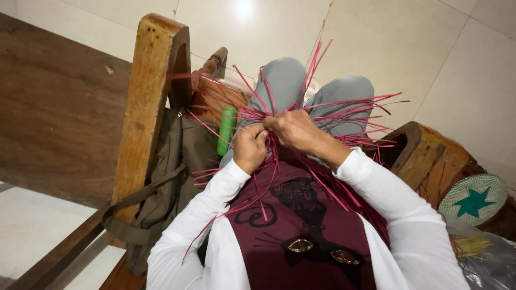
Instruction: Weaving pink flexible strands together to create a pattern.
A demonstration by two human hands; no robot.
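Observation:
I sit on a wooden seat with a bundle of thin pink strips [344, 110] fanned out over my lap. My left hand [249, 149] is closed around several strips near the centre of the bundle. Just to its right, my right hand [293, 130] pinches other strips at the same centre, knuckles up. The two hands nearly touch. Loose strip ends stick out toward my grey-trousered knees [344, 88] and hang down over my maroon shirt [301, 225]. The woven centre itself is hidden under my fingers.
A wooden armrest post [148, 96] stands at left, with an olive bag [172, 177] hanging beside it and a green cylinder [226, 130] next to my thigh. At right is a wooden block [430, 156] and a round woven piece with a green star [473, 200]. Pale floor tiles lie beyond.

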